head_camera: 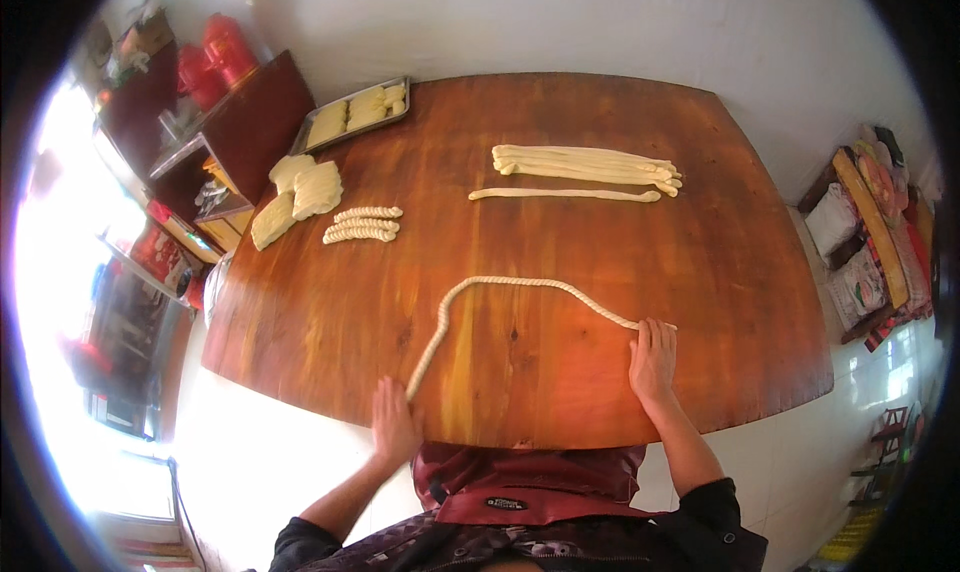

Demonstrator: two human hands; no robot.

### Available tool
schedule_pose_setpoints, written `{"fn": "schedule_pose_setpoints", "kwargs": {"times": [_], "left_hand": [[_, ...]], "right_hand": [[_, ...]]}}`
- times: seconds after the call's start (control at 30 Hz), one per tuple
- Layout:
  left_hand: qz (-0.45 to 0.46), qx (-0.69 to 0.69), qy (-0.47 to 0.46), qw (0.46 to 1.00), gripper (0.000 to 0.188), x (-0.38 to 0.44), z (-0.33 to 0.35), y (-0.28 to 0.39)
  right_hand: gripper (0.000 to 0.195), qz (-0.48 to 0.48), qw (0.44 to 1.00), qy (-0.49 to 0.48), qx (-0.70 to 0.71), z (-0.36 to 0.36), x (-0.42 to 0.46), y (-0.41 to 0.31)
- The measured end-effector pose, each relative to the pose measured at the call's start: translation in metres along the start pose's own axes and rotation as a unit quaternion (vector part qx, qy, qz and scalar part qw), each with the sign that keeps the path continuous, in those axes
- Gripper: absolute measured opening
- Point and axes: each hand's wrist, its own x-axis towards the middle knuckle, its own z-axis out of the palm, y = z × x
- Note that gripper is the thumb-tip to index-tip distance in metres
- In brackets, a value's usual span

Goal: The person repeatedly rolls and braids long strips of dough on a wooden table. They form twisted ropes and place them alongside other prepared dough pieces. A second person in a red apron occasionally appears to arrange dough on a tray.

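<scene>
A long twisted rope of dough [517, 280] arches across the wooden table [570, 392] in front of me. At its left end, my left hand [396, 420] lies near the table's front edge with the fingers extended and close together. My right hand [654, 358] rests flat over the rope near its right end, and a short tip shows past the fingers. Farther back lies a bundle of straight dough strips [581, 164], with one separate strip [562, 194] in front of it. Short twisted dough pieces [361, 227] lie side by side at the left.
Slabs of dough [316, 191] lie at the table's left edge. Behind them a metal tray [354, 127] holds more dough. A dark red cabinet [259, 110] stands beyond the left corner, and a rack with bags and cloths [862, 249] is at the right.
</scene>
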Motion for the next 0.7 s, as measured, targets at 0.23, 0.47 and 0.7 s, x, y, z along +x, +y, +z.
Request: {"fn": "schedule_pose_setpoints", "kwargs": {"times": [0.23,0.47,0.7], "left_hand": [[-0.165,-0.46,0.026,0.872,0.032,-0.002,-0.033,0.009],[0.117,-0.591,-0.042,0.797,0.03,0.047,-0.24,-0.103],[-0.108,0.089,0.139,0.98,0.013,0.109,-0.127,-0.213]], "right_hand": [[0.017,0.063,0.918,-0.076,0.384,-0.005,0.047,0.03],[0.011,0.042,0.913,-0.068,0.4,-0.156,0.052,0.162],[0.02,0.392,0.874,-0.098,0.271,-0.164,-0.014,0.233]]}}
